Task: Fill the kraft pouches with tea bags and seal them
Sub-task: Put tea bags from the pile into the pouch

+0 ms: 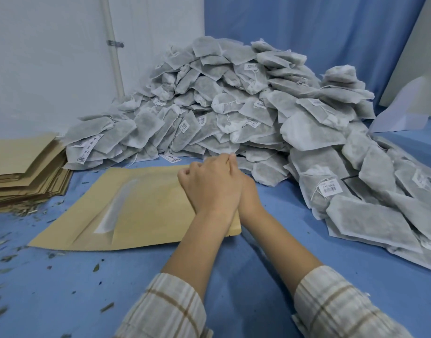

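Left hand [210, 184] lies on the right end of the kraft pouch [141, 208], knuckles bent, fingers curled down onto the paper edge; I read it as pressing or pinching the pouch mouth, though the fingertips themselves are hidden. Right hand [246, 191] sits tight against the left, mostly behind it, fingers pointing toward the far edge of the pouch; I cannot tell whether it grips anything. Both forearms come out of plaid sleeves [331, 306].

The pouch lies flat on the blue counter [258, 276], its clear window strip [117, 206] facing up, left of the hands.

Just beyond and right of the pouch: a large heap of tea bags [234, 113], white filter sachets with strings and printed tags, spilling down to the pouch's far edge.

Left of the pouch: a stack of empty kraft pouches [24, 172], lying flat.

Near the pouch's left corner and toward me: loose dried leaf fragments [34, 213] scattered on the counter.

Behind the heap: blue curtain [307, 28] and a white wall [51, 57].
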